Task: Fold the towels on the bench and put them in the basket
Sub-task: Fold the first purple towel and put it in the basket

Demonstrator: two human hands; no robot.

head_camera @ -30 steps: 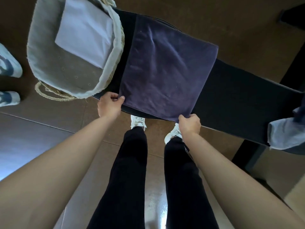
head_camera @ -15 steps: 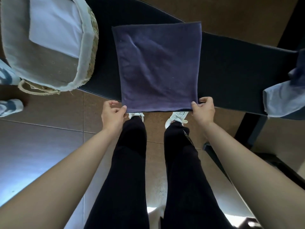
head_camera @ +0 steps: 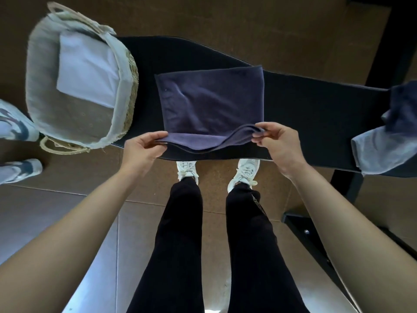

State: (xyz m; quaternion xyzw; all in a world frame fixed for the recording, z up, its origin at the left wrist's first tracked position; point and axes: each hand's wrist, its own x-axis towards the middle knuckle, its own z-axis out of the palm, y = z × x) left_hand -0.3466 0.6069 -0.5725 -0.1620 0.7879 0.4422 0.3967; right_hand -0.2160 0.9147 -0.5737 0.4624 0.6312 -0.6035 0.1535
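- You had the towel (head_camera: 209,102) spread on the worktop (head_camera: 304,123), just right of the basket (head_camera: 123,64), with its near edge lifted clear of the surface.
- Your left hand (head_camera: 142,147) pinched the near left corner, and your right hand (head_camera: 277,143) pinched the near right corner. Both sets of fingers (head_camera: 262,127) were narrow and closed on cloth.
- Between your hands the raised edge sagged in a shallow curve, so the cloth was slack there.
- The step in hand looked like a half fold, near edge over to far edge. To do it well, you needed to draw your hands slightly apart to take out the sag. Then you needed to carry both corners away from you at one height and set them square on the far corners before letting go.
- The far half lay flat except for a small crease toward the left. It wanted smoothing, or the fold would likely trap it.
- Most of the towel lay beyond your fingers, with its far edge well apart from both hands. Only the two near corners were in your grip.
- The basket sat at the left end of the worktop, near your left hand, with a white towel (head_camera: 88,71) folded inside.
- A pile (head_camera: 383,141) of more cloth hung over the right end, apart from your right hand. I judged it was not yet folded.
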